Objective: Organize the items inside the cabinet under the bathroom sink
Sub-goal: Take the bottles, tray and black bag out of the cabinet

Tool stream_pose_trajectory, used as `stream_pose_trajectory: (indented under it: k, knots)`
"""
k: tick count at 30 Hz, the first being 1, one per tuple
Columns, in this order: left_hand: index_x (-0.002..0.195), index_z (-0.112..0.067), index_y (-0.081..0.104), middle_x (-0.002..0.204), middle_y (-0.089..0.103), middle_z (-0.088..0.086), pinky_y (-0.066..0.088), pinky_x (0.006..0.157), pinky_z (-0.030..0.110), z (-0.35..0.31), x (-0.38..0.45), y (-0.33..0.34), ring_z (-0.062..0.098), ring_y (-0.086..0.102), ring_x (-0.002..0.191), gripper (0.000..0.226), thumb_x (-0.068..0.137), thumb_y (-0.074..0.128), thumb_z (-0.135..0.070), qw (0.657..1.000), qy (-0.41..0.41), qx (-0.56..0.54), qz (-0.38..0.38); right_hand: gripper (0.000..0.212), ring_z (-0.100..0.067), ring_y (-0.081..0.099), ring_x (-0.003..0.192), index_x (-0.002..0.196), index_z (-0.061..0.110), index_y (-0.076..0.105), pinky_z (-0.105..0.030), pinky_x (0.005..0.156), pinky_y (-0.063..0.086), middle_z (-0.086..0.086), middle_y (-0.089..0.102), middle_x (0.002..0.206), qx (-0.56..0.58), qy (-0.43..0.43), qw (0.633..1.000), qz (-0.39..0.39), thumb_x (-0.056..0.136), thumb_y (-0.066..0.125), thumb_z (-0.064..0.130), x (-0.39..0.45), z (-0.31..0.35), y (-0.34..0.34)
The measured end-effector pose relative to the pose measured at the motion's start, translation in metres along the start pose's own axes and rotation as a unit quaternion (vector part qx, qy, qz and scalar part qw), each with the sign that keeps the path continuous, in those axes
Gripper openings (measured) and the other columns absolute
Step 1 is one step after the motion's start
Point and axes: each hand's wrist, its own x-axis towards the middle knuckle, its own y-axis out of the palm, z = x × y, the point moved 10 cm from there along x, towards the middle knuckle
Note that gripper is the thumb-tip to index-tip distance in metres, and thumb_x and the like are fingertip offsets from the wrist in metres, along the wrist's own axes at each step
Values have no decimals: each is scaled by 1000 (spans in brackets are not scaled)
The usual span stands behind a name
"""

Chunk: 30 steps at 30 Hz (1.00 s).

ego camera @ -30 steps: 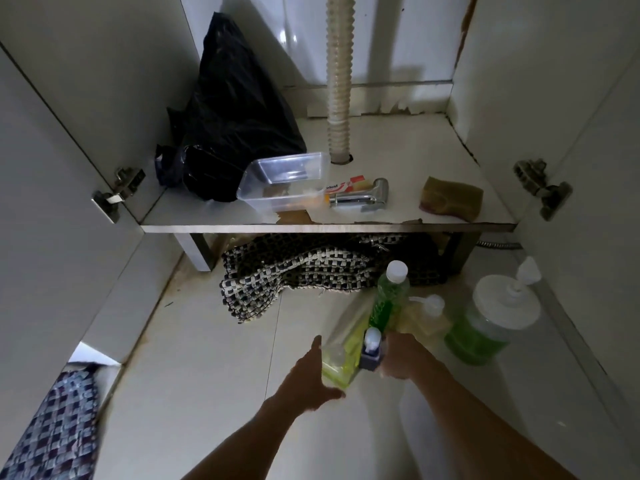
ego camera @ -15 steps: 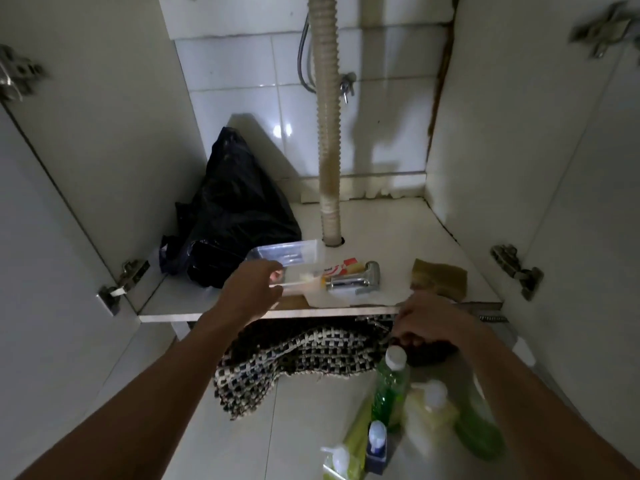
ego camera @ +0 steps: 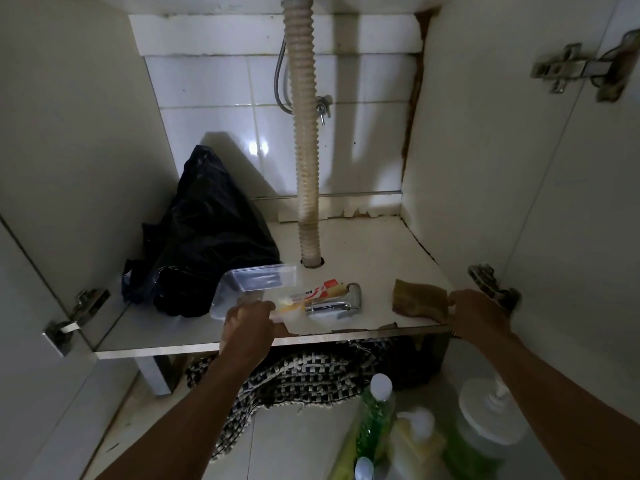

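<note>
R hand [ego camera: 476, 311] moved onto sponge [ego camera: 419, 301]; L hand [ego camera: 247, 320] still at container [ego camera: 256, 289].

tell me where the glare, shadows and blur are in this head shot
Head view: dim overall; bright glare spots on the wall tiles beside the drain hose, which casts a soft shadow to its right; wide-angle bending curves the cabinet walls; the bottles at the bottom edge look soft; under the shelf it is nearly black.

One bag [ego camera: 211, 237], one sponge [ego camera: 419, 301], perhaps five bottles [ego camera: 375, 410].
</note>
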Motion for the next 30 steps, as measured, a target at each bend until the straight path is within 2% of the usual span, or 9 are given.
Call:
stream_pose_trajectory:
  k: [4,9,12,16,19,21,25,27,30]
  knots:
    - [112,-24,68,115,68,8,50,89,34,0,0,5,28,65,104,28,89,54,-16,1000,8,20,3,22,-24,63,95,108,12,59,-30,74,49,-7,66,107,-10,-17,1000,-23,90,57,25,-1,6,3]
    - [109,-23,71,106,73,7,56,83,32,-8,-1,2,25,69,93,29,90,52,-14,999,21,25,-7,28,-27,64,95,121,11,55,-32,75,51,-10,65,109,15,-11,999,-28,94,50,19,-1,9,13]
    - [114,-23,69,108,72,9,53,83,30,-18,-4,-10,27,69,94,32,89,52,-13,999,35,13,-24,18,-26,62,82,104,7,62,-31,65,49,-13,66,100,83,3,996,-40,93,51,14,-5,8,9]
    - [122,-29,62,118,68,0,49,86,29,-40,-2,-24,21,66,103,34,93,49,-18,998,54,-3,-13,13,-24,58,70,86,6,65,-31,57,49,-14,66,83,163,5,985,-55,88,55,14,-3,13,-10]
    - [118,-26,64,115,68,0,51,85,32,-64,-5,-34,20,64,103,28,96,48,-22,996,85,-28,7,14,-17,55,59,74,11,67,-22,46,37,-6,63,67,219,5,974,-49,84,61,17,-3,25,-34]
    - [114,-25,65,112,68,0,50,83,31,-85,-14,-40,19,63,102,25,95,49,-24,991,126,-25,34,21,-14,51,53,64,13,64,-21,45,35,-4,59,59,240,4,970,-32,84,62,17,-8,32,-52]
    - [105,-20,70,106,71,5,52,84,34,-136,-45,-58,23,65,98,21,90,56,-18,970,211,-66,96,27,-19,53,59,81,-5,70,-20,50,38,-17,67,75,226,15,973,32,79,67,22,-25,31,-85]
    - [104,-19,71,102,71,3,50,83,31,-167,-71,-67,19,64,95,22,88,57,-15,948,272,-71,148,20,-17,47,50,73,1,65,-16,43,35,-10,57,61,189,15,977,95,77,68,20,-42,29,-92]
    - [109,-16,70,102,71,3,49,79,26,-208,-122,-64,17,64,90,24,88,57,-14,894,360,-57,260,18,-21,49,52,69,3,63,-25,51,40,-10,54,58,114,1,983,143,75,69,19,-65,23,-106]
